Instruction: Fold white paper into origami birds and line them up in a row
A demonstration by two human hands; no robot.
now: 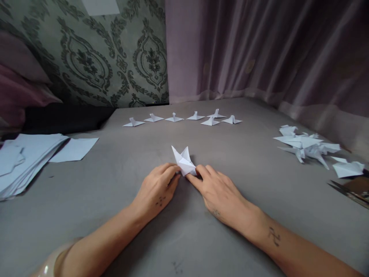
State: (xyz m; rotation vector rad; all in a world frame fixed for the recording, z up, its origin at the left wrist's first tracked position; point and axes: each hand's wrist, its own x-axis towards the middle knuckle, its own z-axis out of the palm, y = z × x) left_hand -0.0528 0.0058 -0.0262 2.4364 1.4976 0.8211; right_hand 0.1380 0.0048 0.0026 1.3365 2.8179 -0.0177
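Observation:
Between my two hands is a small white origami piece (186, 163), folded from paper, with two pointed tips rising from it. My left hand (160, 182) pinches its left lower edge between thumb and fingers. On the other side, my right hand (215, 184) grips the right lower corner, its thumb under the near edge. The piece is just above or on the grey surface; I cannot tell which. Its underside and the parts beneath my fingertips are hidden.
Several small folded paper figures (174, 117) stand in a loose row at the back. White paper sheets (31, 157) are stacked at left, beside a single sheet (75, 149). Folded paper birds (307, 144) are heaped at right, near scissors (350, 193). Curtains (230, 46) hang behind.

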